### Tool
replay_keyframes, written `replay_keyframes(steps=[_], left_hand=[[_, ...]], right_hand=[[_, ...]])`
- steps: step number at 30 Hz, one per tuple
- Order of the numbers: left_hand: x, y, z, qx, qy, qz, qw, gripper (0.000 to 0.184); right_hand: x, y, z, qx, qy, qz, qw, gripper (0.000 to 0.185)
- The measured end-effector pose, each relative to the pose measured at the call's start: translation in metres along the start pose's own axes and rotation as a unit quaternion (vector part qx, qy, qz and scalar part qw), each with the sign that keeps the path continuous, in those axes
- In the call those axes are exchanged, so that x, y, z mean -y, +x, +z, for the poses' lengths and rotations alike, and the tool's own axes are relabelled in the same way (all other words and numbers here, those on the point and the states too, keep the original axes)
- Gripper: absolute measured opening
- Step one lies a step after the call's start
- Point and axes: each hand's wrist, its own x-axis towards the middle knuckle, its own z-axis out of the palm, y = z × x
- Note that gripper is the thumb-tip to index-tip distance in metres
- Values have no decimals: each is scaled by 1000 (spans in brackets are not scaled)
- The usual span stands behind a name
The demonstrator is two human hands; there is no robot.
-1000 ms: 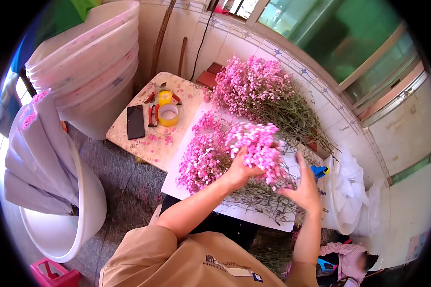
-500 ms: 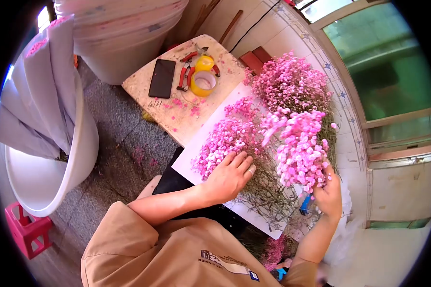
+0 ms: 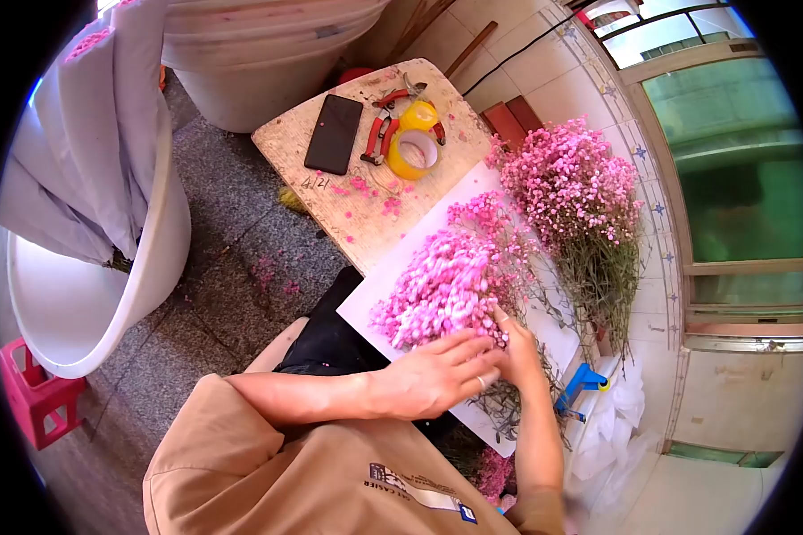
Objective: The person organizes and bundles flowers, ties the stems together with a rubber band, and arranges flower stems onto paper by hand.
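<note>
Lowered and brought leftward, the pink bunch [image 3: 442, 283] is now over the white sheet [image 3: 362, 305], blossoms toward the table [image 3: 287, 143]. The right hand [image 3: 519, 349], partly hidden, holds it near the stems, thumb raised against the flowers. The left hand [image 3: 439, 374] has slid across to meet it, fingers nearly straight and close together; whether they grip anything, I cannot tell. Another bunch [image 3: 578, 185] lies near the wall

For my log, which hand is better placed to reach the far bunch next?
Likely the right hand: it sits nearer the far bunch than the left hand, though both are at the near flowers.
</note>
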Motion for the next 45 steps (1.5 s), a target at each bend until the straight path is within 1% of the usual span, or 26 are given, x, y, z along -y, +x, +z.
replay_keyframes(steps=[3,5,7,9,11,12,13,16,19,21,22,23,25,26,28,29,30,31,33,35,36,38,41,42,43,45], left_hand=[[8,25,3,-45,4,-3,999,51],[28,30,22,-29,90,-88,992,60],[47,22,33,2,119,-151,981,65],[62,12,36,3,126,-123,984,67],[69,4,38,4,122,-110,986,65],[74,2,39,7,123,-108,987,65],[82,3,41,-1,113,-93,989,63],[103,15,44,4,101,-59,993,60],[98,31,49,39,87,-36,995,60],[69,49,40,51,167,-96,980,61],[54,59,38,59,159,-105,980,61],[45,65,42,68,149,-84,983,61],[35,75,50,63,139,-75,985,60],[41,73,61,81,126,-91,985,59],[60,62,77,89,145,-105,980,57],[65,59,78,93,158,-98,978,57],[66,57,78,96,164,-101,977,57],[64,55,78,83,153,-96,980,56],[61,49,79,70,149,-97,982,55],[61,46,80,57,144,-87,984,54],[60,45,79,52,136,-88,985,54],[62,43,79,47,139,-86,985,55],[65,39,80,57,126,-84,987,55],[66,39,80,58,125,-87,987,55],[66,38,80,60,122,-89,987,55],[67,37,80,52,123,-93,987,55]], right_hand=[[-5,-2,2,60,38,64,995,60],[-10,4,9,160,-133,130,969,62],[3,4,6,27,-20,98,995,68],[8,-1,-2,40,2,117,992,71],[12,-11,-7,-26,9,131,991,82],[11,-20,-14,-7,-108,94,990,106],[14,-24,-13,-11,-106,98,989,106],[13,-36,11,97,-186,100,973,127],[-16,-45,54,19,-174,83,981,122],[-7,-43,47,15,-152,90,984,119],[-4,-43,47,20,-158,96,983,120],[-6,-47,48,8,-157,118,980,120],[-13,-50,45,28,-149,64,986,112],[-10,-46,19,68,-68,80,992,107],[-33,-42,-22,56,135,59,987,79],[-35,-41,-42,5,264,114,958,62],[-60,-38,-55,-59,268,84,958,51],[-82,-34,-67,-89,237,140,957,43],[-133,-25,-65,-101,208,141,963,43],[-169,-12,-48,-45,-89,158,982,47],[-182,-7,-36,-47,-89,146,984,47],[-194,-1,-16,-20,-239,215,947,44],[-191,9,-19,52,-203,228,951,33],[-190,9,-24,34,-171,204,963,24],[-190,6,-34,37,-173,198,964,24],[-177,-1,-65,-69,-151,109,980,20]])
